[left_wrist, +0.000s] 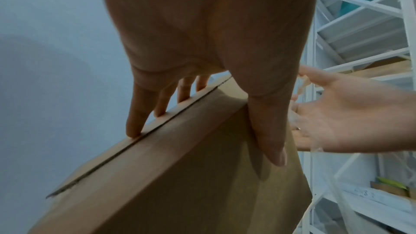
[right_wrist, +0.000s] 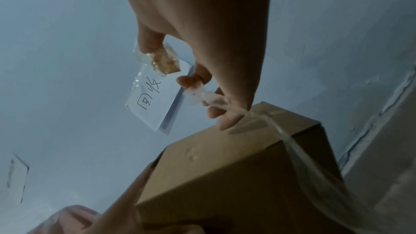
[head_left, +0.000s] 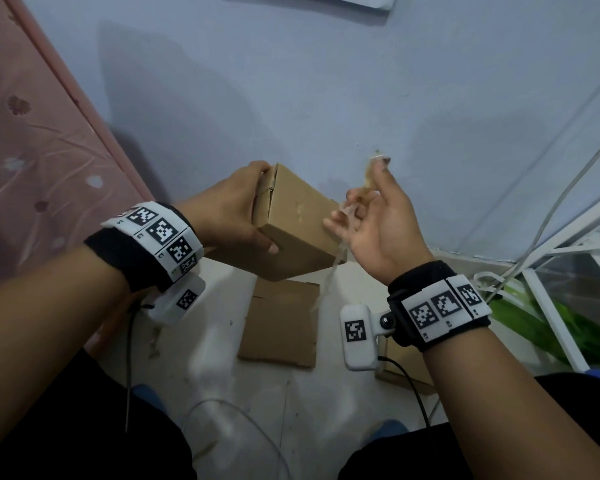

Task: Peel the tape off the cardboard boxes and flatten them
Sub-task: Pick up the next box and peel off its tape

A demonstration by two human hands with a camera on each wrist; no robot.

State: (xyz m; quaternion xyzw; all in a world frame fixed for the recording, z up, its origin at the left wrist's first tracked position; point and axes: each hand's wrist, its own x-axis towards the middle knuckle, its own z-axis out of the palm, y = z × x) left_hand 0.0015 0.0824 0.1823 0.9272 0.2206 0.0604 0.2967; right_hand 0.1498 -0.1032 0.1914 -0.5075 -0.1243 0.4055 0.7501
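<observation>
**A:** Where is the cardboard box (head_left: 291, 223) sitting, and which way is it pointing?

**B:** It is being held in mid-air in front of a pale blue wall (head_left: 326, 81), above the floor. It is tilting, one corner aiming down toward the person's lap, its long axis running from near-left to far-right. The left hand (head_left: 234, 211) is gripping its left end, thumb lying along the near face, fingers curling over the far edge.

**A:** And the tape?

**B:** A clear, crinkled strip of tape (right_wrist: 299, 150) is trailing from the box's right corner up into the right hand (head_left: 383, 225), sticking to the spread fingers. The index finger and thumb are pinching its brownish end (right_wrist: 167, 60).

**A:** What is one camera catching that another is missing?

**B:** The left wrist view is showing the open seam (left_wrist: 144, 136) between two plain matte flaps, with four fingertips (left_wrist: 135, 127) pressing beside it. The right wrist view is showing a white handwritten sheet (right_wrist: 157, 99) on the wall. Only the head view is showing a flattened cardboard box (head_left: 281, 323) lying on the white floor (head_left: 222, 375) beneath, another brown piece (head_left: 406, 368) near the right wrist, a pink floral cloth (head_left: 32, 150) at left and a white metal rack (head_left: 551, 299) at right.
</observation>
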